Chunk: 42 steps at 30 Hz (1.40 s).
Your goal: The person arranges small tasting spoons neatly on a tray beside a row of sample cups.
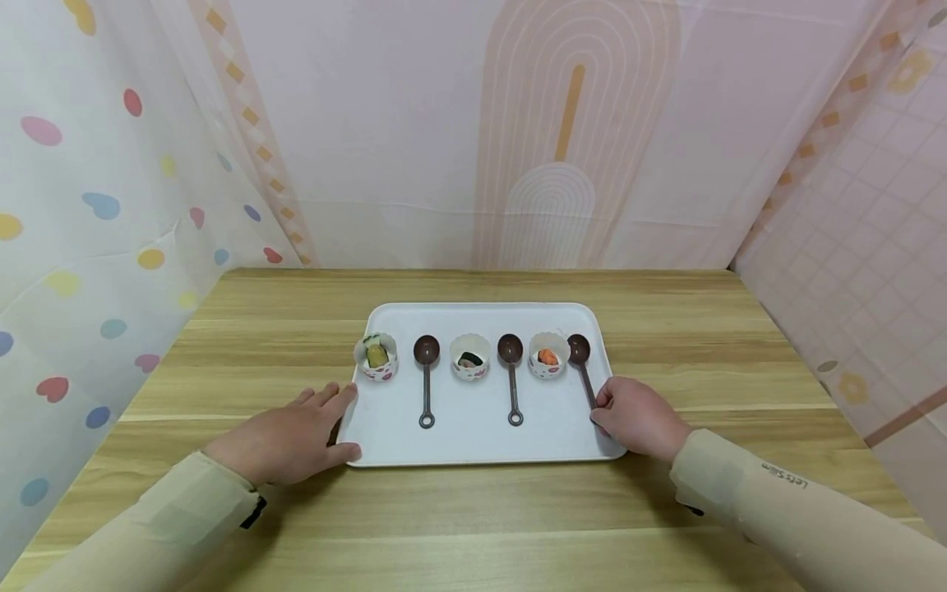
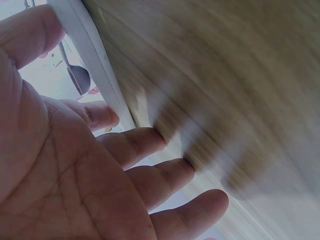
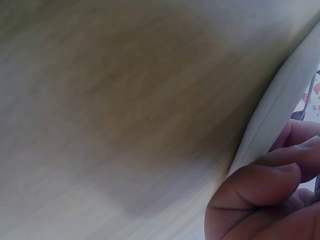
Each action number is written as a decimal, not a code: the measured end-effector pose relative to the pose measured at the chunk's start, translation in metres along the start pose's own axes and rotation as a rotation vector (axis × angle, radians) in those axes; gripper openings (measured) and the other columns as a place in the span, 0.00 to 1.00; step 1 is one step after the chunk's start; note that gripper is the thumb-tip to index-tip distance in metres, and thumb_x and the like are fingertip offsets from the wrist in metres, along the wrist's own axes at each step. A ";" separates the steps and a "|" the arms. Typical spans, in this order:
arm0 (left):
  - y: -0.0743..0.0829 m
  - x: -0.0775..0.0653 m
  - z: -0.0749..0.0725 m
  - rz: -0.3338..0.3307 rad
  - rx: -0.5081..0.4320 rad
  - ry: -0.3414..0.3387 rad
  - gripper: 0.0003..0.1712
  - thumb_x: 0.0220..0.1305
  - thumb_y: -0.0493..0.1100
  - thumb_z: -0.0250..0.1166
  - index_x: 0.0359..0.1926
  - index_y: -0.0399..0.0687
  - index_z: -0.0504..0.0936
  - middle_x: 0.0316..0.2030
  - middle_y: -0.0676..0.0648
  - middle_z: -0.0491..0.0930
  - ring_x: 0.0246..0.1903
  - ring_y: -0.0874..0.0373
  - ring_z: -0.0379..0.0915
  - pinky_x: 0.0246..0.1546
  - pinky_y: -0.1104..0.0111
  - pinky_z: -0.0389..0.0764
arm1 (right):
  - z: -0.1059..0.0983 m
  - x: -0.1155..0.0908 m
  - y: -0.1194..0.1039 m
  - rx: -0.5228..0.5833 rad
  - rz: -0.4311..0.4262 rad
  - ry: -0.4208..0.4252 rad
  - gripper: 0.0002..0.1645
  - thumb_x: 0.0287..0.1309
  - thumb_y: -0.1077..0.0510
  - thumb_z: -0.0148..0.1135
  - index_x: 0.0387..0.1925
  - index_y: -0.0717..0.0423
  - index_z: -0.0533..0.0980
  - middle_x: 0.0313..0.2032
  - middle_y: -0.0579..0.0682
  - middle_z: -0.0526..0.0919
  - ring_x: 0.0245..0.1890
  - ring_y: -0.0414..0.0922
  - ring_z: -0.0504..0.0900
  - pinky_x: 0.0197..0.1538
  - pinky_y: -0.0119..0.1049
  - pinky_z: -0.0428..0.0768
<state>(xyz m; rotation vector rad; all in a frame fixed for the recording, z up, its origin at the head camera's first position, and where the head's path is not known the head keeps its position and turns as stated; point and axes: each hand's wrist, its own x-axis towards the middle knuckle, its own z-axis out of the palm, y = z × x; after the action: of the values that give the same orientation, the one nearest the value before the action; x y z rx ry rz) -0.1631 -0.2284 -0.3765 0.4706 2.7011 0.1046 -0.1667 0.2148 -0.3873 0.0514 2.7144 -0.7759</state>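
A white tray [image 1: 473, 441] lies on the table with three brown round-bowled spoons and three paper baking cups in a row. My right hand [image 1: 642, 418] pinches the handle end of the rightmost spoon [image 1: 579, 349], which lies tilted beside the right cup [image 1: 548, 370]. That cup holds a small orange piece [image 1: 547, 356]. My left hand [image 1: 288, 440] rests at the tray's left edge, fingers extended and holding nothing. Upright between the cups lie the left spoon [image 1: 427, 351] and the middle spoon [image 1: 510, 349], ring ends toward me.
The left cup [image 1: 378, 373] holds a yellow-green piece [image 1: 376, 354]; in the middle cup [image 1: 470, 372] sits a dark-wrapped, sushi-like piece [image 1: 470, 359]. Patterned curtains hang behind and on both sides of the wooden table [image 1: 481, 526].
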 end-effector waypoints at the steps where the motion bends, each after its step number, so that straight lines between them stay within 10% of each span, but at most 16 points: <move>1: 0.000 0.000 0.000 -0.001 -0.002 0.001 0.58 0.69 0.72 0.62 0.82 0.37 0.56 0.78 0.25 0.58 0.75 0.21 0.55 0.67 0.33 0.71 | 0.000 0.000 0.000 -0.002 0.002 0.001 0.06 0.68 0.60 0.65 0.36 0.60 0.78 0.30 0.51 0.82 0.29 0.45 0.78 0.29 0.35 0.77; 42: 0.000 0.001 0.001 -0.012 -0.011 -0.020 0.59 0.68 0.74 0.62 0.82 0.40 0.55 0.79 0.27 0.56 0.75 0.21 0.54 0.66 0.32 0.70 | 0.001 -0.002 -0.004 -0.094 0.038 -0.022 0.11 0.73 0.57 0.62 0.32 0.58 0.79 0.25 0.51 0.79 0.27 0.45 0.76 0.28 0.34 0.74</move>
<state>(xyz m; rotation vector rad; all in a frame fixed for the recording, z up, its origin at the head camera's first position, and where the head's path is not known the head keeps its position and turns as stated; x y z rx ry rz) -0.1639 -0.2284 -0.3776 0.4496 2.6821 0.1115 -0.1645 0.2105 -0.3854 0.0725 2.7171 -0.6337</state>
